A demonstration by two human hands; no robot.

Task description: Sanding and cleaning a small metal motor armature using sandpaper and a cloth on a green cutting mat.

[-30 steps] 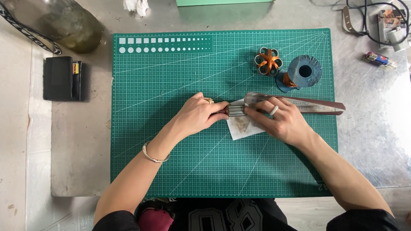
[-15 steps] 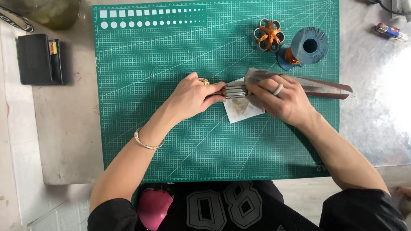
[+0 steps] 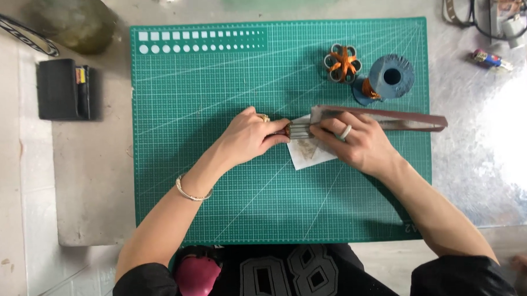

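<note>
Long brown strip point(image 3: 385, 119) lies mid green cutting mat point(image 3: 218, 184), over a white paper scrap point(image 3: 310, 155). Left hand point(image 3: 248, 137) pinches its ribbed end, right hand point(image 3: 357, 142) presses it flat; hands close together, grip unchanged since a second ago, only camera shifted. Blue spool point(image 3: 392, 76) nearby.

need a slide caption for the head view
Left hand and right hand press a long grey strip over white paper on a green cutting mat.

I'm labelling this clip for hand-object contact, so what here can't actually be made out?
Head view only:
- The small grey piece: its ends are covered by the left hand and right hand.
- The paper scrap: its top is hidden under the right hand.
- The murky object at the top left: cut off by the frame edge.
</note>
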